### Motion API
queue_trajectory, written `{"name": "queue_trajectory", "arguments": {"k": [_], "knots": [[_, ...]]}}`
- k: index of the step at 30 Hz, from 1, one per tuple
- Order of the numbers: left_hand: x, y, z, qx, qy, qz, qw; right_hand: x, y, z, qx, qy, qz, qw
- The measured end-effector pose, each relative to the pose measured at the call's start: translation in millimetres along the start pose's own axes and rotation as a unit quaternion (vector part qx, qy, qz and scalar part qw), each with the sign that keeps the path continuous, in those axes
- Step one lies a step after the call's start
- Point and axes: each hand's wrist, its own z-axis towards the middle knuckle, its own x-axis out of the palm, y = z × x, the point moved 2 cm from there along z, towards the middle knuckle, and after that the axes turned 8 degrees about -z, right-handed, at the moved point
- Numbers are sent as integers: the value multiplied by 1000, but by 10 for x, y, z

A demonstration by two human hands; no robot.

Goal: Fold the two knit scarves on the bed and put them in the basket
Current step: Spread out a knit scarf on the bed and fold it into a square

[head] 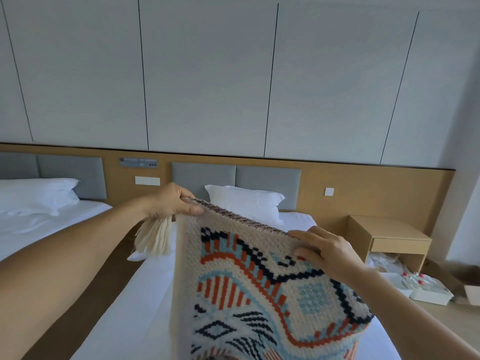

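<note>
Head view, and right up front the patterned scarf [259, 294] fills the lower middle of the frame, a cream knit with orange, pale blue and navy bands. It is lifted off the bed [135, 307] and hangs from its doubled top edge, its lower part running out of the bottom of the frame. The right hand [324, 248], right of centre, grips that top edge, thumb on the near face and fingers lying along the fold. The left hand [174, 201], a little higher and left of centre, pinches the scarf's upper left corner, thumb pressed on the near side. A cream fringe [154, 237] dangles just below that hand.

Beyond the scarf, the white sheet of the bed stretches up to a white pillow [244, 201] against a grey padded headboard [267, 178]. At the left edge sits a second bed [39, 229] with its own pillow. To the right, a light wooden nightstand [389, 235] stands beside the bed, with white boxes [426, 289] on the floor near it. Pale wall panels [207, 74] close off the top.
</note>
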Motion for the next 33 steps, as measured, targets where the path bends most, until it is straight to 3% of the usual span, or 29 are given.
{"name": "queue_trajectory", "arguments": {"k": [3, 6, 10, 15, 23, 25, 30, 33], "knots": [[22, -2, 95, 20, -69, -45, 996, -14, 99, 11, -9, -23, -10, 1000], [61, -27, 142, 30, -88, -24, 995, -48, 151, 53, 85, -10, 4, 996], [87, -27, 138, 12, -48, 47, 998, -65, 172, 115, 197, 13, 69, 978], [76, 88, 112, -26, -19, 59, 998, -52, 92, 140, 297, 3, 105, 949], [-47, 193, 171, -44, -84, -24, 995, 31, -11, 102, 290, 223, 69, 928], [-68, 143, 200, -40, -124, -40, 991, 16, -36, 67, 313, 224, 133, 914], [109, -15, 273, -27, -234, -32, 971, -50, 50, 71, 378, 135, 332, 854], [285, -110, 334, -59, -221, -51, 972, -37, 166, 157, 400, 122, 439, 795]]}}
